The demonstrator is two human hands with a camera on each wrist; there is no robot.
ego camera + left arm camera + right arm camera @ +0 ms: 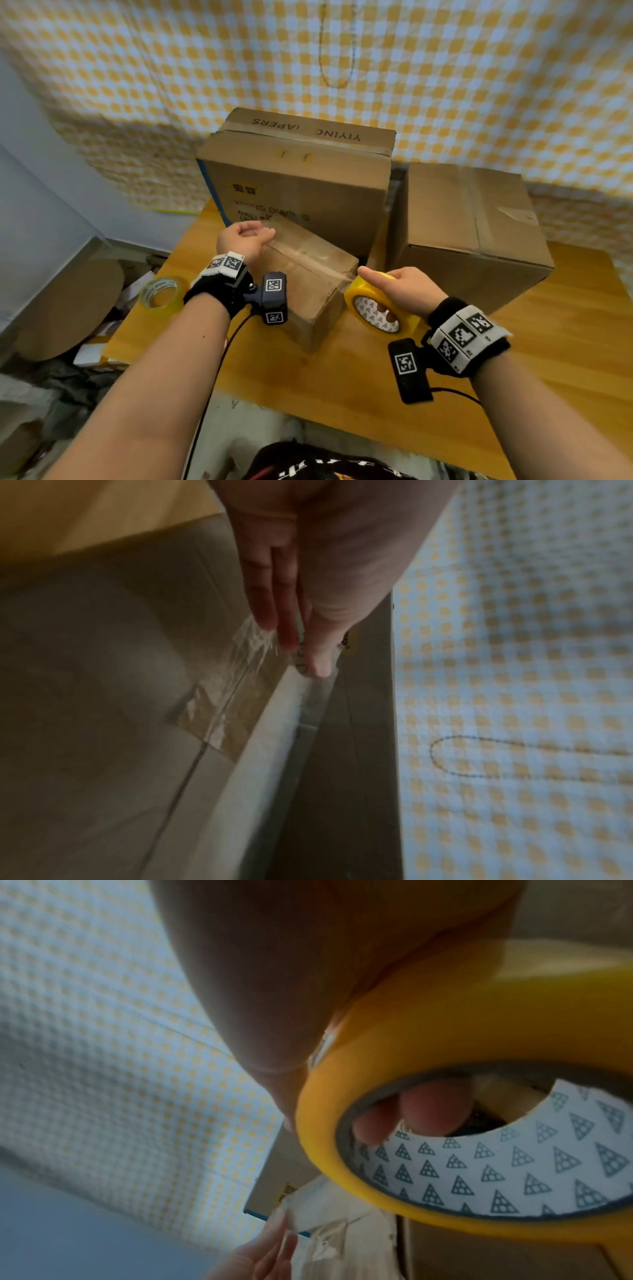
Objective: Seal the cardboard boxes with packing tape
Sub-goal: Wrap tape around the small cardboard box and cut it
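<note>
Right hand (407, 287) grip on tape roll (380, 310), beside small box (308, 274)

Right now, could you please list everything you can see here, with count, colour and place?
small box: one, brown, table centre, clear tape across its top.
large boxes: two, brown, behind the small box, printed one left, plain one right.
yellow tape roll: one, at the small box's right edge.
clear tape roll: one, table's left edge.
table: one, orange wood.
checked cloth: yellow-white, backdrop.
left hand: fingers on the tape at the box's far left corner.
right hand: grips the yellow roll.
</note>
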